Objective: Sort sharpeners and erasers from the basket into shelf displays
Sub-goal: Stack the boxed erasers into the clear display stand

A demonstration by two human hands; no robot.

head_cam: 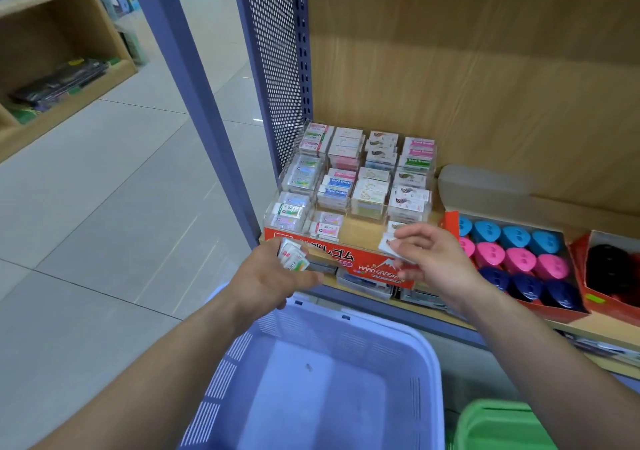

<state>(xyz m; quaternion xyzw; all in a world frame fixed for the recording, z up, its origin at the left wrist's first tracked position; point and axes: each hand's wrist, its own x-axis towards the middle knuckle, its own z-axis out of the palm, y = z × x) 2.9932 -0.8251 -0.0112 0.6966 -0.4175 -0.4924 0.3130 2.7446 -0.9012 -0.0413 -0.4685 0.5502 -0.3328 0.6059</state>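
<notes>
The basket point(263, 338) is moulded lavender plastic with slotted walls and a smooth, satin floor. The green basket point(498, 425) is smooth plastic.

The back panel point(485, 68) of the shelf is matt wood-grain board. The side panel point(277, 68) at the shelf's left edge is perforated, painted sheet metal.

The eraser display point(287, 169) has clear, glossy plastic compartments behind a printed cardboard front point(346, 259). The erasers point(337, 186) carry printed paper sleeves, some with iridescent foil.

The sharpeners point(519, 259) are glossy plastic in a red cardboard tray point(561, 314). The floor tiles point(104, 207) are polished and reflective.

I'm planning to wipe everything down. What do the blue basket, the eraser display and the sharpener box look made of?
Blue basket: matte moulded plastic, given its slotted walls. Eraser display: glossy clear plastic dividers, probably acrylic, with a printed red card front. Sharpener box: red cardboard, judging by its folded flap.
</notes>
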